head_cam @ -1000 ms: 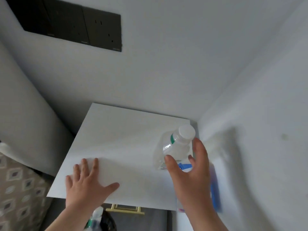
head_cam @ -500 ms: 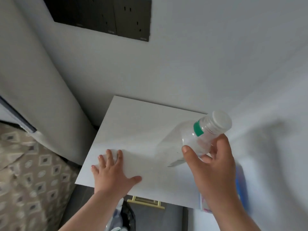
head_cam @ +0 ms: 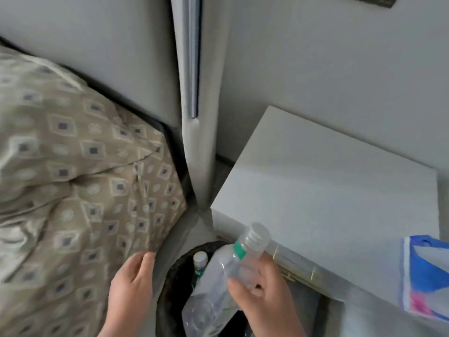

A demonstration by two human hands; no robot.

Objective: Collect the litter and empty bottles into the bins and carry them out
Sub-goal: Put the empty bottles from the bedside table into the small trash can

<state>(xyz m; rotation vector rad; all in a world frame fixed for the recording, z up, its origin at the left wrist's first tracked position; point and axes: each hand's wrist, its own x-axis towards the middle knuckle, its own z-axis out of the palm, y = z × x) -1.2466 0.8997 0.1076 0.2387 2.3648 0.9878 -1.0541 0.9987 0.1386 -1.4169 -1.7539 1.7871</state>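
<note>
Bottle: off the nightstand, now tilted over the bin.
Right hand: fingers wrapped round it.
Left hand: loose, empty.
Next: likely the drop.

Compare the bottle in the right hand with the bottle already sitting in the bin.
The held bottle is gripped near its neck by the right hand and tilted over the bin; the binned bottle stands roughly upright inside it. The held bottle shows almost whole; the binned bottle shows only cap and neck. Both have a pale cap and a green band.
</note>
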